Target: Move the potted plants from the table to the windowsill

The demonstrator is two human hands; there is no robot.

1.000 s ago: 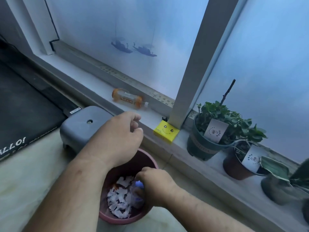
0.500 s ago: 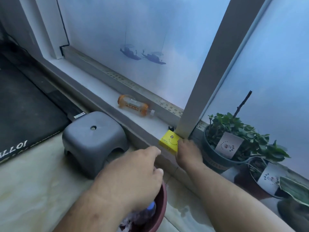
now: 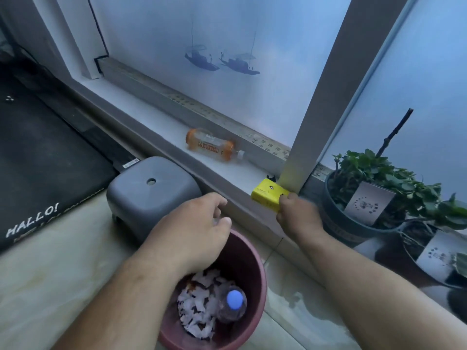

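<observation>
Two potted plants stand on the windowsill (image 3: 156, 114) at the right: a leafy green plant in a dark pot (image 3: 353, 205) with a white tag, and a smaller brown pot (image 3: 429, 261) with a tag beside it. My right hand (image 3: 298, 215) grips the right end of a small yellow box (image 3: 267, 195) on the sill's edge. My left hand (image 3: 194, 231) hovers over the rim of a maroon bin (image 3: 252, 271), fingers loosely curled and holding nothing.
The maroon bin on the floor holds paper scraps and a clear bottle with a blue cap (image 3: 233, 303). A grey plastic stool (image 3: 149, 190) stands left of it. An orange bottle (image 3: 211, 145) lies on the sill. A black mat (image 3: 38, 160) lies at the left.
My right hand left the bin, reached up to the sill and closed on the yellow box. My left hand stayed over the bin. The bottle now lies in the bin.
</observation>
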